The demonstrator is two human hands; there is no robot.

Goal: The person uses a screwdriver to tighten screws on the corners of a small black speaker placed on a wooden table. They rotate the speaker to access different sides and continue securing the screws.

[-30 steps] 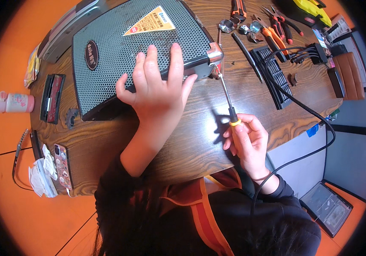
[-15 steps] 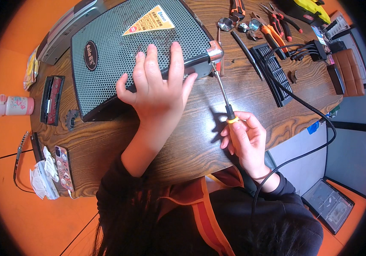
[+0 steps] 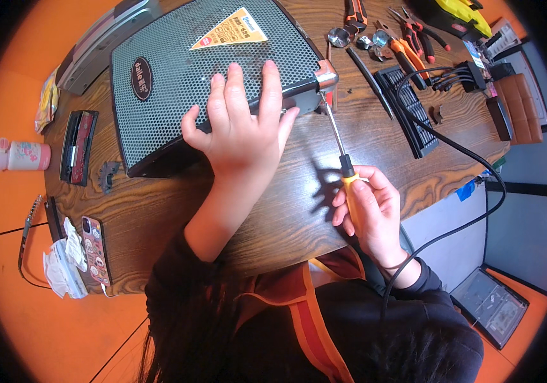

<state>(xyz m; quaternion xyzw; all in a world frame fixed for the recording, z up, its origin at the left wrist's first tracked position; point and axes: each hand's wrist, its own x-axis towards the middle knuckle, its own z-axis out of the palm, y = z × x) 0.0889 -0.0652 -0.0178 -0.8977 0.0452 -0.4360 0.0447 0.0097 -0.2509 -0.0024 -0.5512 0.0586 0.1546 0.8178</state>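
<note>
A speaker [image 3: 171, 115] with a grey-green perforated grille and black sides lies grille up on the wooden table. My left hand [image 3: 245, 124] rests on the grille near its front edge, fingers spread, thumb along the side. My right hand [image 3: 375, 214] is closed around the yellow handle of a screwdriver [image 3: 335, 137]. The metal shaft slants up and left, and its tip meets the underside of the shiny metal corner guard [image 3: 327, 75] at the speaker's right corner. Whether the tip sits in a screw is too small to tell.
Orange-handled pliers [image 3: 409, 62], red-handled pliers [image 3: 423, 39] and a yellow-and-black case [image 3: 455, 18] lie at the far right. A black cable [image 3: 478, 169] loops past my right arm. At the left are a phone [image 3: 96, 249], tissues [image 3: 63, 271] and a pink-and-white bottle [image 3: 23, 155].
The speaker has shifted slightly to the right, with my left hand on it. My right hand and the screwdriver have moved a little right too, the tip staying at the corner guard.
</note>
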